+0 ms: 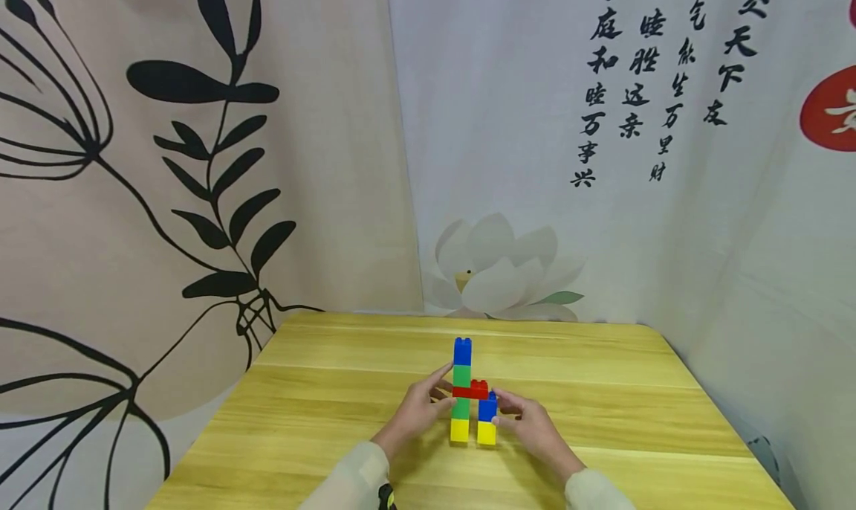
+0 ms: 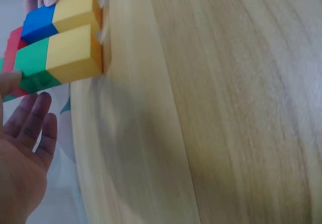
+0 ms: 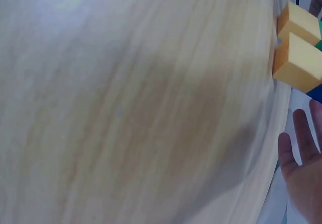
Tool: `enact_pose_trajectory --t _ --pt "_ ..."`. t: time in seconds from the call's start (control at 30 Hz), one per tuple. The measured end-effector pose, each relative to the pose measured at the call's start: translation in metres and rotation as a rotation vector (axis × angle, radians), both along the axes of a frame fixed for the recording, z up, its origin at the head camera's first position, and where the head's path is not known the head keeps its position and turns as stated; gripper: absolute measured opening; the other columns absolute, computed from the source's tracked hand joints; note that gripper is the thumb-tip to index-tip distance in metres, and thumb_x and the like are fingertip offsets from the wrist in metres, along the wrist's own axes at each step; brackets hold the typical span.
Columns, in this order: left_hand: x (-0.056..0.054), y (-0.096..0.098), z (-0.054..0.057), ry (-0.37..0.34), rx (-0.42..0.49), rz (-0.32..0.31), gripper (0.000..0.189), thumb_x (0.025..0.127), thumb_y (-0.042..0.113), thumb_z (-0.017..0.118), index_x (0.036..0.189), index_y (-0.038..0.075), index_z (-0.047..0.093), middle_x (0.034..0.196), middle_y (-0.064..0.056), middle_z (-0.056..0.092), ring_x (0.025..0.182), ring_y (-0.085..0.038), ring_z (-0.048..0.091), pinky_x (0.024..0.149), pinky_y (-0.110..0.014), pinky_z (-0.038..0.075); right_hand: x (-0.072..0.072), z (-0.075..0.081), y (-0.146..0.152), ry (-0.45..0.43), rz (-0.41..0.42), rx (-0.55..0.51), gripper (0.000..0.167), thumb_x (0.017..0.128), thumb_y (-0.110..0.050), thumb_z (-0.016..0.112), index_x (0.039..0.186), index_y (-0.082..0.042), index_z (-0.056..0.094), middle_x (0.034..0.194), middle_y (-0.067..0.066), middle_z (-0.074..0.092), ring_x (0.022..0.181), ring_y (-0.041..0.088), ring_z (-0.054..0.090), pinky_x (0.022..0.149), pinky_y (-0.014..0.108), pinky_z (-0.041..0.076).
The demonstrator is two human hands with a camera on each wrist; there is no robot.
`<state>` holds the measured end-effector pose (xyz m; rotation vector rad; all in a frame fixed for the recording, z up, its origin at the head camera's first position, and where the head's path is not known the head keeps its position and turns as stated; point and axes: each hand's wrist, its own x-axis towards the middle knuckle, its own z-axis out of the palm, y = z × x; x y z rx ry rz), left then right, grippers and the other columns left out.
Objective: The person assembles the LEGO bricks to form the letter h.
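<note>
A structure of toy building blocks point(image 1: 461, 409) stands upright on the table. Its taller left column runs yellow, green, red, green and blue from the bottom up. The red block point(image 1: 470, 392) bridges across to a shorter right column, where a blue block point(image 1: 487, 410) sits on a yellow block point(image 1: 487, 433). My left hand point(image 1: 423, 406) pinches the tall column from the left, its thumb on the lower green block point(image 2: 36, 60) near the red one. From the right, my right hand point(image 1: 531, 424) pinches the blue block of the short column. Most of its grip lies outside the right wrist view.
The wooden table point(image 1: 348, 346) stretches around the blocks, its far edge close to a hanging cloth backdrop point(image 1: 348, 160) with plant prints and written characters. A dark band point(image 1: 386, 496) circles the left wrist.
</note>
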<state>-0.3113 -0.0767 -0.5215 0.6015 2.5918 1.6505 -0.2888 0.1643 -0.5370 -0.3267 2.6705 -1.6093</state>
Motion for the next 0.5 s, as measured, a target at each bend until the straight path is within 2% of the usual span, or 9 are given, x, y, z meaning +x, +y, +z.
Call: enact_pose_trajectory --t 0.23,0.5 --pt "-0.0008 -0.0053 -0.0049 -0.127 -0.010 -0.040 0.075 0.091 0.013 0.074 0.155 0.020 0.036 0.112 -0.003 0.061 0.099 -0.020 0.058 0.088 -0.039 0.052 0.0010 -0.0010 0.0050 -0.041 0.121 -0.030 0.053 0.094 -0.015 0.069 0.141 0.001 0.052 0.122 0.017 0.064 0.114 0.036 0.058 0.093 0.049 0.050" --pt "0.0020 -0.0077 -0.0080 -0.181 -0.028 -0.077 0.073 0.091 0.014 0.074 0.153 0.011 0.037 0.107 -0.006 0.062 0.097 -0.022 0.058 0.090 -0.045 0.050 0.0054 -0.0027 0.0059 -0.063 0.163 -0.022 0.047 0.094 -0.014 0.068 0.134 0.008 0.055 0.121 0.019 0.065 0.110 0.034 0.060 0.094 0.052 0.049"
